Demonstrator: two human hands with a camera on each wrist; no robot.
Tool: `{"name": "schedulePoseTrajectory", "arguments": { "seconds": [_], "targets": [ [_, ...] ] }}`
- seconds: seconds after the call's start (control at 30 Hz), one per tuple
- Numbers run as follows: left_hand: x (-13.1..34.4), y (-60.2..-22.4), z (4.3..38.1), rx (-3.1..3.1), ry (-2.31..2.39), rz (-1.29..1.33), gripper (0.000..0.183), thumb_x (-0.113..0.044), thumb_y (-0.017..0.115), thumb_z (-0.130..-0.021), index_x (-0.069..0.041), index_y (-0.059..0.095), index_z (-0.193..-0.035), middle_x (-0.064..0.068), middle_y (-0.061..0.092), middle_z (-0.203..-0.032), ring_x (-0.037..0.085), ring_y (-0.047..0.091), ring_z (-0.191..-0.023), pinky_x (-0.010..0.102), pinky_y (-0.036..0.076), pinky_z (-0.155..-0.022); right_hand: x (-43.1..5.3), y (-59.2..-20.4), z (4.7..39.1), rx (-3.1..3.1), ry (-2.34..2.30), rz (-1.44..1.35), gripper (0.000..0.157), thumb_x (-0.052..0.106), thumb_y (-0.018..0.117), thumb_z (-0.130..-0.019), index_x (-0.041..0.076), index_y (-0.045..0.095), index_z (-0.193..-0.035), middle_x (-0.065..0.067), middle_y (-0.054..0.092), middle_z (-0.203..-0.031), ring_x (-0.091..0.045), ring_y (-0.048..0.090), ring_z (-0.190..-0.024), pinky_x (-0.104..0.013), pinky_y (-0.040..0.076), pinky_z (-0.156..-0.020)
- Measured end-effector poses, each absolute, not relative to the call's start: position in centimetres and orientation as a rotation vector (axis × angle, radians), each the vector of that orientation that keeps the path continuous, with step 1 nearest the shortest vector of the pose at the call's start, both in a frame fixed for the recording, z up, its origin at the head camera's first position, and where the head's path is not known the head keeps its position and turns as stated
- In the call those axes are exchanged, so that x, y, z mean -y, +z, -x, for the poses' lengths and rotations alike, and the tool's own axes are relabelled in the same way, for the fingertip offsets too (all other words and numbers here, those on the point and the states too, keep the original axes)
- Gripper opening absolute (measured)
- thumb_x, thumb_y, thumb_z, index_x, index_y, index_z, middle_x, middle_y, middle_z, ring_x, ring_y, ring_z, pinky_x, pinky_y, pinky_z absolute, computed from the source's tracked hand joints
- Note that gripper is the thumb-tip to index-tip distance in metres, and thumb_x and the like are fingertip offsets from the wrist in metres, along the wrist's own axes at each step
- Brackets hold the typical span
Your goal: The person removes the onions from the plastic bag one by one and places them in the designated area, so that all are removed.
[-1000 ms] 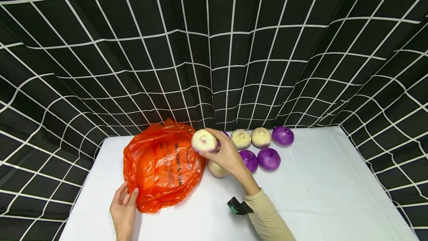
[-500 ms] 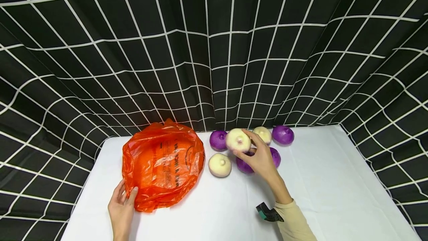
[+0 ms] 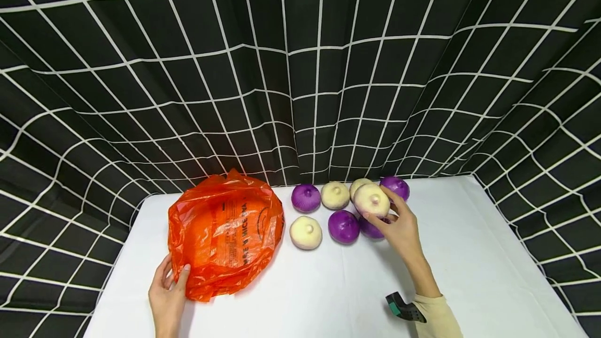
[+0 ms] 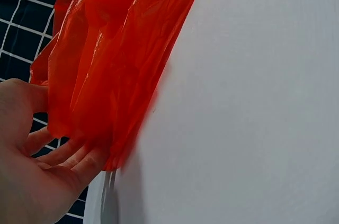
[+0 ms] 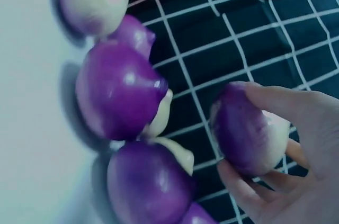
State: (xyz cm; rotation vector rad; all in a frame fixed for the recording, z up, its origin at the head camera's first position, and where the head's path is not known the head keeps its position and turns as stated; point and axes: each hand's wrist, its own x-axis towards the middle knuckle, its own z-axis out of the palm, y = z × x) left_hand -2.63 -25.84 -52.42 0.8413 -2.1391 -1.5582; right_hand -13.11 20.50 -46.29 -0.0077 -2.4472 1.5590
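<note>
My right hand point(image 3: 405, 231) grips a turnip point(image 3: 370, 200) between thumb and fingers, over the right part of two rows of similar round vegetables. In the right wrist view the held turnip point(image 5: 241, 131) shows a purple side and a cream end. Under and beside it, a cream one point(image 3: 358, 185) and a purple one point(image 3: 370, 228) are partly covered. My left hand point(image 3: 166, 293) pinches the near left rim of a red-orange plastic bag point(image 3: 225, 241), thumb inside the opening. In the left wrist view, bag film point(image 4: 100, 75) hides some fingertips.
The back row also holds a purple vegetable point(image 3: 305, 198), a cream one point(image 3: 335, 195) and a purple one point(image 3: 396, 186). In front lie a cream one point(image 3: 305, 232) and a purple one point(image 3: 344, 227). Black gridded cloth point(image 3: 300, 77) rises behind the white table point(image 3: 291, 301).
My right hand has carried the turnip rightward, from beside the bag's right edge to over the right end of the rows. My left hand keeps its hold on the bag rim.
</note>
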Motion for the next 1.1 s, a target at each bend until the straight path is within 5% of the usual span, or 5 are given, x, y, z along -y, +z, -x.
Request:
{"name": "schedulePoseTrajectory", "arguments": {
  "seconds": [0.37, 0.53, 0.63, 0.9, 1.1],
  "targets": [
    [26.6, -52.2, 2.3, 2.143, -1.534, -0.833, 0.053, -0.009, 0.067, -0.092, -0.002, 0.049, -0.142, 0.006, 0.055, -0.123, -0.019, 0.055, -0.076, 0.004, 0.046, -0.063, -24.3, -47.9, 12.0, 2.372, 1.438, 0.291, 0.072, 0.008, 0.083, -0.077, 0.007, 0.051, -0.142, -0.013, 0.053, -0.138, -0.002, 0.052, -0.099, -0.004, 0.045, -0.075],
    [26.9, -52.2, 2.0, 2.134, -1.513, -0.808, 0.052, -0.008, 0.067, -0.092, 0.0, 0.05, -0.14, -0.026, 0.051, -0.103, -0.017, 0.056, -0.077, 0.007, 0.047, -0.059, -25.6, -48.5, 11.8, 2.394, 1.402, 0.359, 0.072, 0.01, 0.083, -0.078, 0.006, 0.049, -0.142, -0.017, 0.053, -0.137, -0.014, 0.055, -0.101, -0.003, 0.044, -0.072],
    [27.0, -52.1, 2.0, 2.136, -1.481, -0.786, 0.05, -0.009, 0.067, -0.092, 0.001, 0.051, -0.138, -0.029, 0.052, -0.099, -0.016, 0.055, -0.076, 0.006, 0.046, -0.06, -26.4, -49.3, 11.9, 2.465, 1.334, 0.364, 0.074, 0.014, 0.083, -0.079, 0.002, 0.047, -0.143, -0.024, 0.051, -0.137, -0.031, 0.06, -0.105, -0.001, 0.041, -0.069],
    [27.1, -51.5, 1.9, 2.159, -1.45, -0.824, 0.048, -0.013, 0.062, -0.096, 0.001, 0.049, -0.14, 0.006, 0.058, -0.12, -0.017, 0.052, -0.079, 0.006, 0.047, -0.061, -27.3, -51.2, 12.0, 2.639, 1.237, 0.346, 0.078, 0.025, 0.081, -0.082, -0.003, 0.042, -0.143, -0.032, 0.047, -0.137, -0.047, 0.06, -0.108, -0.01, 0.042, -0.066],
    [26.6, -50.9, 1.7, 2.147, -1.398, -0.874, 0.048, -0.016, 0.058, -0.098, 0.0, 0.047, -0.142, 0.025, 0.051, -0.135, -0.018, 0.045, -0.083, 0.001, 0.043, -0.064, -27.2, -51.5, 12.2, 2.725, 1.223, 0.333, 0.082, 0.034, 0.076, -0.086, -0.006, 0.036, -0.145, -0.033, 0.041, -0.142, -0.05, 0.057, -0.112, -0.044, 0.054, -0.082]
  ]
}}
